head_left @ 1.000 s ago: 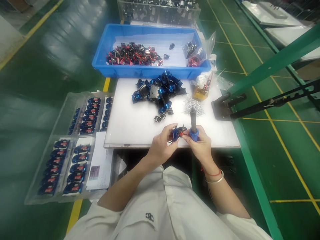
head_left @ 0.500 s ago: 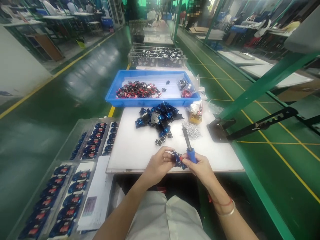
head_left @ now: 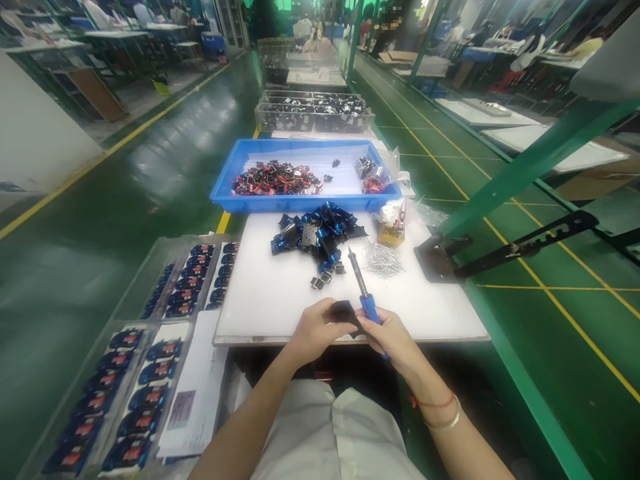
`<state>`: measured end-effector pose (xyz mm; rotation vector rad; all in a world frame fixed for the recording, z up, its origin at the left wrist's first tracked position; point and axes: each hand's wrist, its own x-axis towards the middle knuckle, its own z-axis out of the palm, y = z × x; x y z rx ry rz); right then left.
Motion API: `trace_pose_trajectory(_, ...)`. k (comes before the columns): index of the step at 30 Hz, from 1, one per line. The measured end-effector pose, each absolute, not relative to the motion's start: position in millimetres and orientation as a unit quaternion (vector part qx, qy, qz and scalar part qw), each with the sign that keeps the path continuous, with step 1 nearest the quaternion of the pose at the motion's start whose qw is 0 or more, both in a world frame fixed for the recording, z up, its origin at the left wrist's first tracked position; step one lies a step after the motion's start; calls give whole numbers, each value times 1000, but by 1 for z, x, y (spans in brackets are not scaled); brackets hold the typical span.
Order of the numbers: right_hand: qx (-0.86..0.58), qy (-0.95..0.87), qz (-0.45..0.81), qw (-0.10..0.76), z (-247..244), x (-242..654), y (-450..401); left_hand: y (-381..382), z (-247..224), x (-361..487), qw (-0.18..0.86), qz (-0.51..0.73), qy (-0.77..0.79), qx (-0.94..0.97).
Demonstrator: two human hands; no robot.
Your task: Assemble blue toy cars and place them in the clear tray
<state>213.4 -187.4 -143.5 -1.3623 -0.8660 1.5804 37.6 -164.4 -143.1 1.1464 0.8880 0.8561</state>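
My left hand (head_left: 317,330) grips a small plastic shell (head_left: 345,312), its black side turned up, above the table's front edge. In my right hand (head_left: 393,337) is a soldering iron (head_left: 369,307) with a blue handle, its metal tip pointing up and away from me. The right fingertips also touch the shell's right edge. Beyond the hands lies a heap of shiny blue and black shells (head_left: 325,230), with a few small black-and-silver pieces (head_left: 327,277) in front. Thin silver pins (head_left: 384,259) are piled to the right.
A blue tray (head_left: 305,203) holds red and black pieces and small bags. Beside it stands a small yellowish box (head_left: 393,233). A green post with a black bracket (head_left: 437,260) borders the white table (head_left: 270,300) on the right. Clear trays (head_left: 105,327) of blue-and-red pieces stand at left.
The shell has been turned over, from its blue-and-red side to its black side. The soldering iron has swung left, and more of its handle shows.
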Motion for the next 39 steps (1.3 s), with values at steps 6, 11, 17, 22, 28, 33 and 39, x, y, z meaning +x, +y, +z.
trace_pose_trajectory(6,-556,-359,569,488,-138,219,-190,-157,-148,46,652,452,446,414)
trace_pose_trajectory(11,-601,-350,518,498,-146,213,-194,-157,-147,59,652,495,457,347)
trace_pose_trajectory(17,-648,-362,443,502,-146,214,-187,-163,-148,71,686,488,446,303)
trace_pose_trajectory(22,-647,-442,404,472,-139,230,-178,-158,-140,64,762,414,423,264)
trace_pose_trajectory(28,-624,-496,426,428,-131,247,-168,-141,-134,54,808,333,390,290)
trace_pose_trajectory(33,-607,-528,433,405,-131,256,-160,-134,-138,54,816,312,373,313)
trace_pose_trajectory(39,-599,-544,434,395,-131,260,-155,-137,-138,59,796,338,383,325)
